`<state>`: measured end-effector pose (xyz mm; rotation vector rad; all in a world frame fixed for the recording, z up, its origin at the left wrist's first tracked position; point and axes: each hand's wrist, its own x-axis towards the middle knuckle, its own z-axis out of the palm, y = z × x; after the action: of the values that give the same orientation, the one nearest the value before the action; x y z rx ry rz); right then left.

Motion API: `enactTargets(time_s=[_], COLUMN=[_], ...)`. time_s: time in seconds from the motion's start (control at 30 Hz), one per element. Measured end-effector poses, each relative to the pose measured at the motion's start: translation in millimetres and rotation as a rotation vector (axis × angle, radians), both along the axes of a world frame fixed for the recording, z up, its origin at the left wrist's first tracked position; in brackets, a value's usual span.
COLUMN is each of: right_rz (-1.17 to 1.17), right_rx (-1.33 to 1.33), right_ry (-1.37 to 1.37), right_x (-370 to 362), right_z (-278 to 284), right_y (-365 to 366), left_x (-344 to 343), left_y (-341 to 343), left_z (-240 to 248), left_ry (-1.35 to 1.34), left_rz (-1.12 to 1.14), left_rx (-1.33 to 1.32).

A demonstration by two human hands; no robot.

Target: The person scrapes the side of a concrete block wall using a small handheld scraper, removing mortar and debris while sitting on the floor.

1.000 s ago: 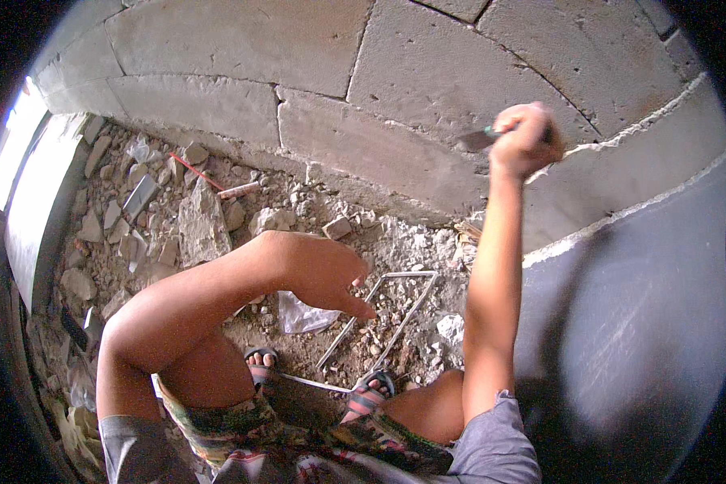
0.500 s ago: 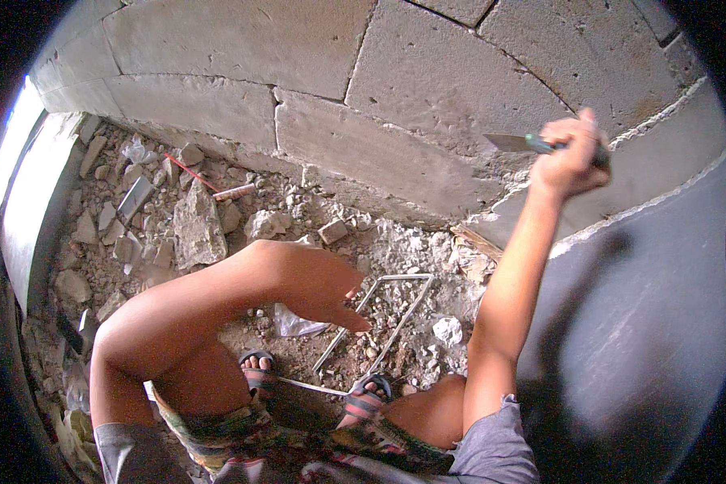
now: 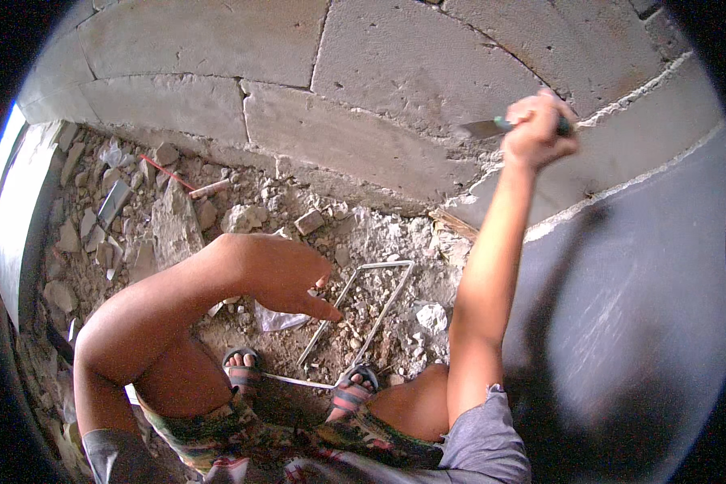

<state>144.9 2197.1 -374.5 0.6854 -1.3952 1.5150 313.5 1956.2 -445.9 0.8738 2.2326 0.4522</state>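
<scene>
My right hand (image 3: 538,133) is closed around the green-and-dark handle of a putty knife, held up in front of the block wall (image 3: 395,81). The knife's thin metal blade (image 3: 481,129) points left, beside the wall's lower right joint; motion blurs it, so I cannot tell whether it touches the blocks. My left hand (image 3: 286,278) hangs over the rubble at the middle with its fingers apart and nothing visible in it. Below and right of it a thin white rectangular frame (image 3: 385,306) lies on the debris.
Broken stones and mortar (image 3: 177,218) cover the ground along the wall's foot. A red stick (image 3: 165,171) and a clear plastic bag (image 3: 278,317) lie among them. A smooth dark grey surface (image 3: 621,306) rises at the right. My sandalled feet (image 3: 353,394) stand near the white frame.
The whole view has shifted, so the scene sits a little further left and up. My right hand still grips the putty knife near the same wall joint; my left hand stays over the rubble.
</scene>
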Motion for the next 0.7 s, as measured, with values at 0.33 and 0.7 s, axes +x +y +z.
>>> enactTargets(time_s=[0.33,0.7], right_rz=[0.06,0.093], right_rx=[-0.025,0.0], right_ry=[-0.061,0.004], right_x=[-0.3,2.7], right_z=[-9.3,-6.4], right_y=[-6.1,-6.0], left_x=[-4.7,-3.0], left_y=[3.6,2.5], left_z=[-5.4,0.2], left_ry=[-0.024,-0.025], left_rz=[-0.01,-0.004], left_rx=[-0.022,-0.065])
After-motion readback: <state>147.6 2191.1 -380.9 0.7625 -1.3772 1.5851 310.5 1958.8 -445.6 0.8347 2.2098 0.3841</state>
